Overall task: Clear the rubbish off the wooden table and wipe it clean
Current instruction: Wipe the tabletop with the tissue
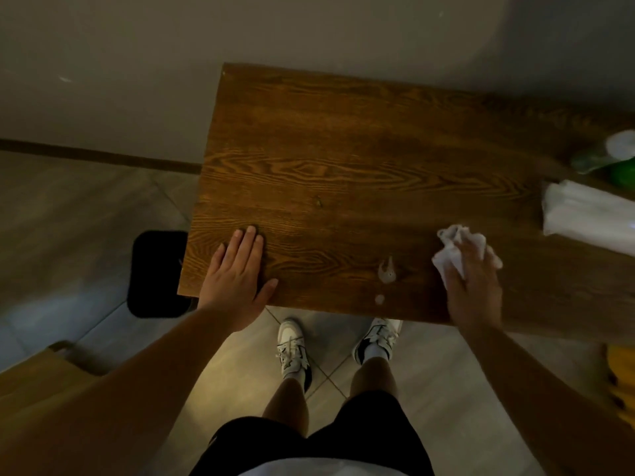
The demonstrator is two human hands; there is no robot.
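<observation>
Dimly lit room, one person standing at one wooden table point(343, 159), seen from above. Two bare hands, both on the tabletop.

Count: one crumpled white tissue point(457, 249); two pale wet spots on the wood, a larger smear point(387, 271) and a small round spot point(379, 299) just nearer the front edge; one white tissue pack point(584, 218) at the right end of the table; beyond it a blurred green and white object point(611, 156), too indistinct to tell what it is. On the floor, one dark bin point(158, 273) just beside the table's left front corner. One brown paper bag point(44, 376) at lower left. Something yellow point(622, 376) at the right edge, cut off. Two white-and-black shoes point(292, 348) on the tiled floor, toes under the table's front edge.

Left hand point(237, 269): flat, palm down, fingers together and extended, thumb spread, resting near the table's left front corner. Holds nothing.

Right hand point(476, 286): pressed down on the tissue, fingers point(457, 259) laid over and curled partly into it; the wad bunches out past the fingertips on the far side and to the right. Hand somewhat motion-blurred.

Tissue sits on the wood under the right hand, near the front edge, to the right of the two wet spots and apart from them; the tissue pack lies further right and back.
</observation>
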